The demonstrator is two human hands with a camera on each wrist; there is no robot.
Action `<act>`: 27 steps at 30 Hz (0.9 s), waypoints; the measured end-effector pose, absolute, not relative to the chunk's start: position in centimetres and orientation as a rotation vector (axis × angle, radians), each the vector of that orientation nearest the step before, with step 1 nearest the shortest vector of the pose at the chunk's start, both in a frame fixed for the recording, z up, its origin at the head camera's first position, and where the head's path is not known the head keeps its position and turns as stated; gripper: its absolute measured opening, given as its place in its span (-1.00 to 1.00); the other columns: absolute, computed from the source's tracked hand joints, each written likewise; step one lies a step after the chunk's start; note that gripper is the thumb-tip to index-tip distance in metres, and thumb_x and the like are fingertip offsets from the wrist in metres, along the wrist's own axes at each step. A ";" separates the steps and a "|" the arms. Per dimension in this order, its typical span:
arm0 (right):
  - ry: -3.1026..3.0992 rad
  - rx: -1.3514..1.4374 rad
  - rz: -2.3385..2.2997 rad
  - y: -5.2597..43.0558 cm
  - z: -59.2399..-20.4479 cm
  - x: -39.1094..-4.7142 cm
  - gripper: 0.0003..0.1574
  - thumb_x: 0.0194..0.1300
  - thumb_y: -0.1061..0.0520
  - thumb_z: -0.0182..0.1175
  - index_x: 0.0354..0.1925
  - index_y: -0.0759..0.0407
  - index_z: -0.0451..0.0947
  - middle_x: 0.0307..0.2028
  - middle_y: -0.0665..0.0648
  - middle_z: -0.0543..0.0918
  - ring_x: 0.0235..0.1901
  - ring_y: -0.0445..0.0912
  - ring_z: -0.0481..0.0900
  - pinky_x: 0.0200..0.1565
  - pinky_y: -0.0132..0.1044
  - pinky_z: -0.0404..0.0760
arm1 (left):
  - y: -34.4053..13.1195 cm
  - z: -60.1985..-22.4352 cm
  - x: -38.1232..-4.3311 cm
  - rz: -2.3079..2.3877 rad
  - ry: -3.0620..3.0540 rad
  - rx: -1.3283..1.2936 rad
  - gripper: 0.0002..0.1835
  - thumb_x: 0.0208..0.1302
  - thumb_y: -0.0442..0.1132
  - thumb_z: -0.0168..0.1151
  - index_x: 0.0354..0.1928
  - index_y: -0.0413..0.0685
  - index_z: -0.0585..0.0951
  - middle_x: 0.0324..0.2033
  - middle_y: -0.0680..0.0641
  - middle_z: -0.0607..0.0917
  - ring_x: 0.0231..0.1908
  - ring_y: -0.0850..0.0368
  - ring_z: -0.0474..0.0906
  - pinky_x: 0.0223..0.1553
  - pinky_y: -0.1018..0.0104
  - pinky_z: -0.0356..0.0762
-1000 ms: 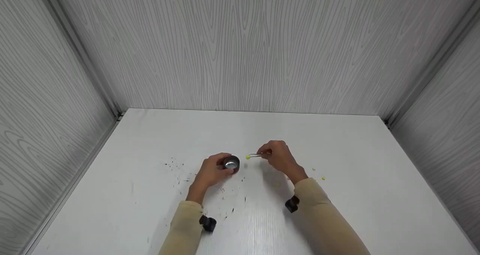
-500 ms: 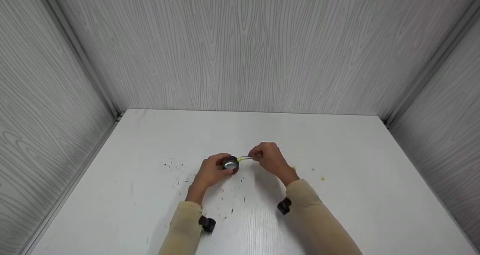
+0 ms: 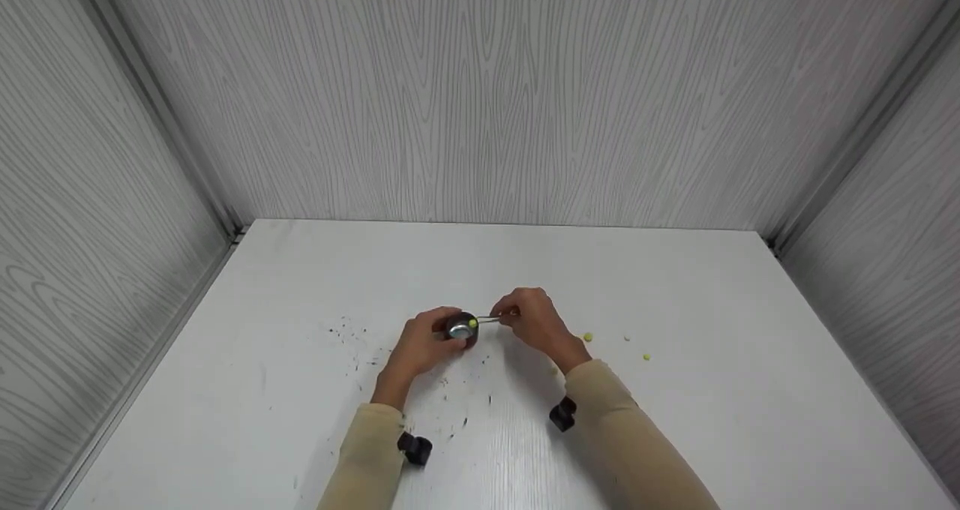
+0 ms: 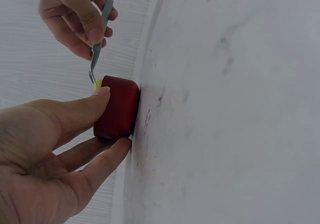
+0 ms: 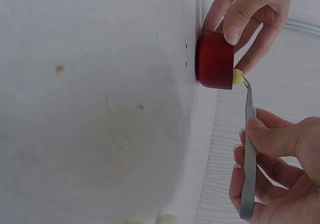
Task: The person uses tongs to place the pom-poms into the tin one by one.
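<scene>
My left hand [image 3: 416, 349] grips a small red cup [image 4: 118, 107] between thumb and fingers, low at the table. The cup's shiny silver inside [image 3: 459, 332] shows from above. In my right hand [image 3: 534, 322] is a pair of bent-tip metal tweezers [image 5: 250, 159], pinched by the thumb and fingers. The tips hold a small yellow ball [image 5: 237, 77] right at the cup's open rim; from the head it overlaps the mouth's right side. In the left wrist view the ball [image 4: 98, 84] is partly hidden behind the left thumb and the cup.
More small yellow balls [image 3: 588, 337] lie on the white table [image 3: 712, 412], right of the right wrist. Dark specks and scuffs [image 3: 346, 330] mark the surface around the left hand. Grey wood-grain walls [image 3: 480, 97] stand behind and at both sides.
My right hand has moved left with the tweezers, carrying the yellow ball from beside the cup to its mouth. The left hand and cup have hardly moved.
</scene>
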State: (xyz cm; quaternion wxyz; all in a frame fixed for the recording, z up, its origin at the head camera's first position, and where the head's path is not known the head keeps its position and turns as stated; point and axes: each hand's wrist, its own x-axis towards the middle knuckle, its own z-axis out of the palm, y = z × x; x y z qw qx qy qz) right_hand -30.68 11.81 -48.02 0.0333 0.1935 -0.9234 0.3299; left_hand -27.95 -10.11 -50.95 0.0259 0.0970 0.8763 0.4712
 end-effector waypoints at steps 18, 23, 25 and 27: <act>-2.813 0.595 1.024 12.3 -47.9 -30.5 -0.79 0.26 0.41 0.35 -0.21 0.19 0.83 -0.24 0.18 0.80 -0.23 -0.01 0.68 -0.14 -0.12 0.68 | -10.0 -51.0 -27.9 1.463 2.703 0.324 -0.45 0.26 -0.39 0.42 0.31 -0.18 0.58 0.22 -0.26 0.67 0.25 -0.19 0.61 0.33 -0.11 0.53; -2.820 0.576 1.028 12.8 -47.5 -30.4 -0.78 0.27 0.41 0.34 -0.20 0.18 0.83 -0.21 0.17 0.80 -0.20 -0.01 0.69 -0.11 -0.11 0.70 | -9.9 -50.9 -28.0 1.464 2.690 0.295 -0.44 0.27 -0.40 0.42 0.32 -0.16 0.57 0.24 -0.24 0.67 0.26 -0.18 0.61 0.34 -0.08 0.53; -2.823 0.568 1.028 13.0 -47.3 -30.4 -0.77 0.28 0.41 0.34 -0.19 0.18 0.83 -0.21 0.16 0.80 -0.20 -0.02 0.69 -0.11 -0.12 0.69 | -9.9 -50.9 -28.0 1.463 2.685 0.282 -0.44 0.28 -0.39 0.41 0.33 -0.15 0.57 0.25 -0.23 0.66 0.28 -0.17 0.60 0.35 -0.07 0.52; -2.821 0.566 1.030 13.3 -47.2 -30.4 -0.77 0.28 0.40 0.34 -0.18 0.18 0.83 -0.21 0.17 0.80 -0.20 -0.01 0.68 -0.11 -0.12 0.68 | -9.9 -50.9 -28.0 1.455 2.687 0.284 -0.44 0.28 -0.39 0.41 0.33 -0.15 0.57 0.25 -0.24 0.66 0.28 -0.18 0.60 0.35 -0.08 0.52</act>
